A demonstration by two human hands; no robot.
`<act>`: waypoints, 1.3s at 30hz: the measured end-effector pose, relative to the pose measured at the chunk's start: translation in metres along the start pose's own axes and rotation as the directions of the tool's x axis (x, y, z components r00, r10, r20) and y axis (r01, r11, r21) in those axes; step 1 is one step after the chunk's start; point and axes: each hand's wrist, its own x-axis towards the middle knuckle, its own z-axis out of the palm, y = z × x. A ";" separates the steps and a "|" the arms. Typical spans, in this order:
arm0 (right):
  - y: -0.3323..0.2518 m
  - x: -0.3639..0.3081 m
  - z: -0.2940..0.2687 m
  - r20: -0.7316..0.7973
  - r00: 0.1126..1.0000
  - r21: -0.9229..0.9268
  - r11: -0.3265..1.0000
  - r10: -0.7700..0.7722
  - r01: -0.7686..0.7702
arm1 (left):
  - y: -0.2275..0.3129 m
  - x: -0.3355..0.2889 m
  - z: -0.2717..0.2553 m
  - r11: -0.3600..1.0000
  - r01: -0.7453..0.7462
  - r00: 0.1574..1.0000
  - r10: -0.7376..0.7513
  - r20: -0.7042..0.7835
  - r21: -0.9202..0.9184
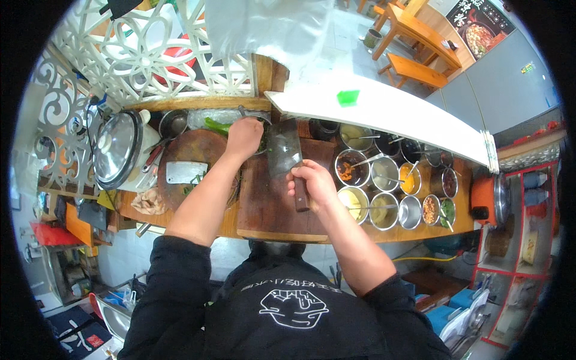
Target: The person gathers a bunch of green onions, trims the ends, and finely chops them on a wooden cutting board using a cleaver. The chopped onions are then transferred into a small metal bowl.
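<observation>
My right hand (pixel 313 185) grips the brown wooden handle of a cleaver (pixel 284 147). Its broad blade points away from me above the brown rectangular cutting board (pixel 270 207). My left hand (pixel 245 138) is closed, its fingers curled down at a metal bowl (pixel 264 123) holding dark greens; whatever is in its fingers is hidden. Bright green leaves (pixel 217 126) show just left of that hand. Below my left forearm lies a round wooden chopping board (pixel 171 153), bearing a second cleaver (pixel 186 172) and some chopped green bits.
On the right stand several metal bowls (pixel 384 174) of sauces and toppings, many with spoons. A large lidded cooker (pixel 119 150) and a crumpled cloth (pixel 149 202) are at the left. Behind the boards run a white ledge (pixel 390 117) and a white lattice screen (pixel 156 54).
</observation>
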 end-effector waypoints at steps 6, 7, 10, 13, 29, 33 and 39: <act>0.000 0.013 0.003 0.000 1.000 0.064 0.998 0.000 0.000 | 0.002 -0.058 -0.028 0.931 -0.339 0.937 0.322 0.137 0.133; 0.000 0.013 0.004 -0.002 1.000 0.074 0.997 0.007 -0.006 | 0.007 -0.068 -0.034 0.903 -0.399 0.911 0.369 0.185 0.162; -0.003 0.010 0.007 0.006 1.000 0.083 0.996 0.013 -0.013 | 0.010 -0.077 -0.044 0.829 -0.481 0.868 0.402 0.292 0.286; -0.004 0.004 0.008 0.038 0.999 0.063 0.998 0.005 -0.007 | -0.010 -0.067 -0.033 0.752 -0.420 0.907 0.335 0.254 0.508; 0.024 -0.036 -0.076 0.057 0.996 -0.036 0.997 -0.068 0.070 | 0.010 -0.062 -0.043 0.730 -0.483 0.843 0.537 0.032 0.484; 0.055 -0.032 -0.115 -0.033 0.999 -0.027 0.999 0.030 -0.031 | 0.019 -0.095 -0.016 0.856 -0.495 0.868 0.493 0.053 0.146; 0.099 -0.012 -0.135 -0.034 0.993 -0.005 0.994 0.113 -0.113 | 0.007 -0.133 0.039 0.940 -0.237 0.940 0.158 0.303 0.246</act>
